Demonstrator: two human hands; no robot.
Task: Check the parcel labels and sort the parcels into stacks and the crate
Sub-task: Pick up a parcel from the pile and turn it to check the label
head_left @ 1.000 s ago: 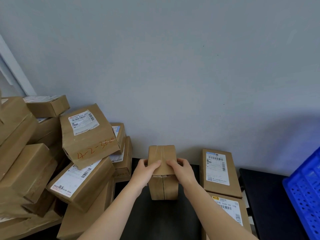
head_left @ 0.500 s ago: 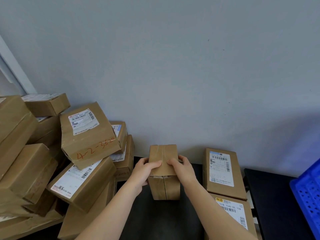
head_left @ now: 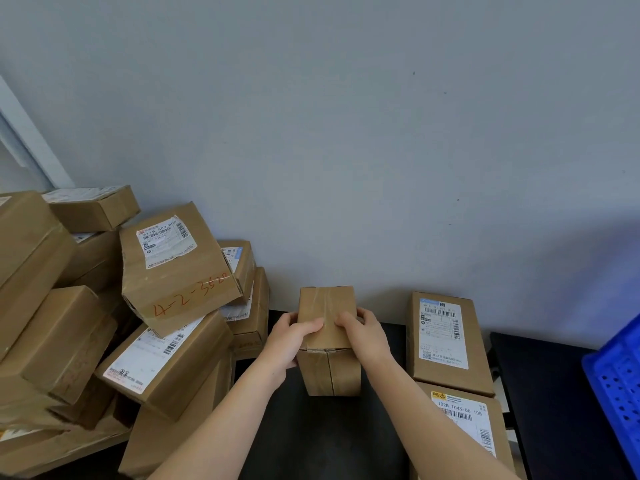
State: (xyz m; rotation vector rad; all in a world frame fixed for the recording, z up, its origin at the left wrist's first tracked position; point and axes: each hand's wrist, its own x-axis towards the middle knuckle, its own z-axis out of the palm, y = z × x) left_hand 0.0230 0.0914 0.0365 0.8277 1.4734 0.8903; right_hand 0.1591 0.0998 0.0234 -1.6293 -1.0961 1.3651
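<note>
The person holds a small brown parcel (head_left: pixel 327 306) in both hands above the dark table (head_left: pixel 322 441), near the grey wall (head_left: pixel 346 133). The left hand (head_left: pixel 294 337) grips the parcel's left edge with the thumb curled onto the top face. The right hand (head_left: pixel 369 336) does the same on the right edge, so the two hands sit close together with the box clamped between them. It is not clear whether the underside rests on the table or hangs just above it. The two faces in view show only tape and a seam, with no label, so the step in hand looks like the label check. The next move probably calls for turning the box between the palms until a label comes into view, without loosening either grip. To the left is a loose heap of parcels (head_left: pixel 69 341), topped by a tilted box with red handwriting (head_left: pixel 176 268). To the right, two labelled parcels lie flat: one by the wall (head_left: pixel 443 337) and a nearer one (head_left: pixel 464 420) just beside it. The blue crate (head_left: pixel 620 386) shows at the far right edge, well apart from the held box, so placing the parcel there would need a long reach to the right.
</note>
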